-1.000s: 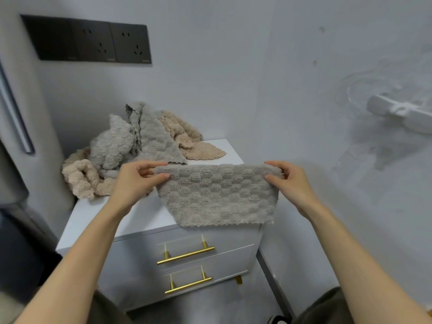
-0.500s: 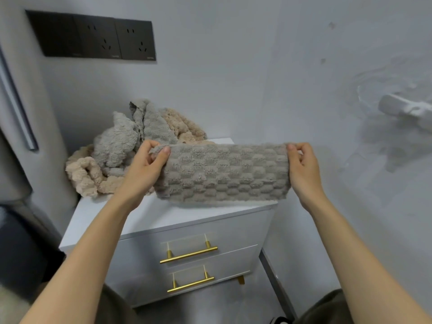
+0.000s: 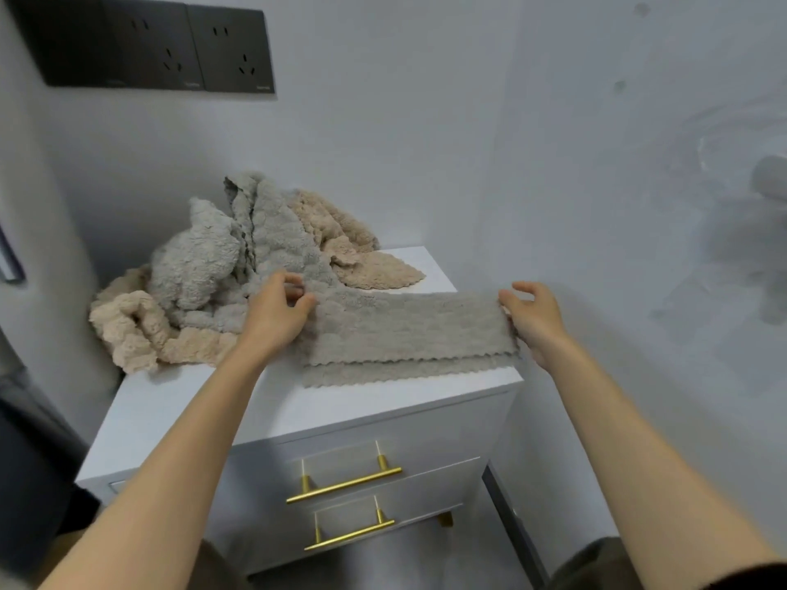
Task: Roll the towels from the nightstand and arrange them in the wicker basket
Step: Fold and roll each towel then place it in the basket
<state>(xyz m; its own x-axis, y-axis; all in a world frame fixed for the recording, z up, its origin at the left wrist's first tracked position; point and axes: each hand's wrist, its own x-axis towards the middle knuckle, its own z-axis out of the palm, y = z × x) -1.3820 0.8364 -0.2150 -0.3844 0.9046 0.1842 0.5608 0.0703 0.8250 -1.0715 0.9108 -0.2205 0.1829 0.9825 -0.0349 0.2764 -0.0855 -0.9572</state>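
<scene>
Left hand (image 3: 277,310) and right hand (image 3: 534,319) pinch opposite ends of a folded grey towel (image 3: 409,330) mid-frame, fingers curled, on a white nightstand (image 3: 340,402); loose towels (image 3: 238,266) heaped behind.

Bare hands (image 3: 272,317), olive-brown legwear (image 3: 596,564)

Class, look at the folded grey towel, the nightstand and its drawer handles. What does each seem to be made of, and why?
The grey towel looks like plush microfibre or fleece: matte, bumpy pile, scalloped hem. The nightstand is likely painted or laminated board: smooth white, faint sheen, no grain. The drawer handles seem metal, brass-coloured: thin gleaming bars.
</scene>
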